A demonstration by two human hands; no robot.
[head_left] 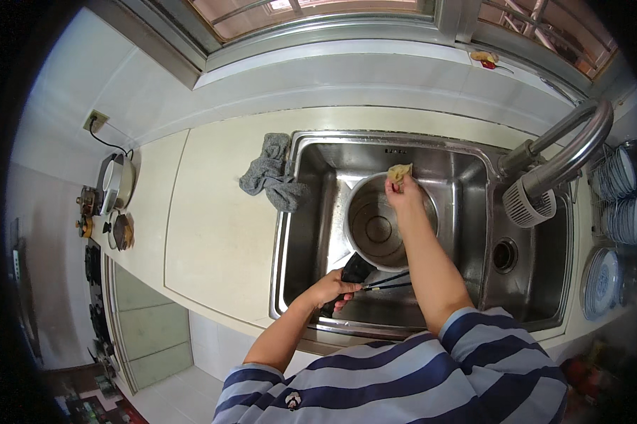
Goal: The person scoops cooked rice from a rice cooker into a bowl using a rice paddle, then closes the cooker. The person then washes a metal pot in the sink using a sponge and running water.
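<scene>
A round metal pot [359, 244] sits in the large basin of a steel sink [297, 212], its inside facing up. My left hand [330, 290] is closed round the pot's black handle [357, 269] on the near left side. Two thin dark sticks, which look like chopsticks [393, 282], run rightward from beside that hand. I cannot tell whether the hand grips them too. At the far rim of the pot, my right hand [405, 193] pinches a yellowish sponge [400, 172]. My right forearm covers the pot's right part.
A grey cloth [275, 177] lies crumpled against the sink's left edge. To the right, a curved faucet [580, 141] and a white strainer cup [529, 205] stand over the smaller basin. Plates [601, 283] are stacked farther right. A lidded pan [118, 180] stands at the counter's left end.
</scene>
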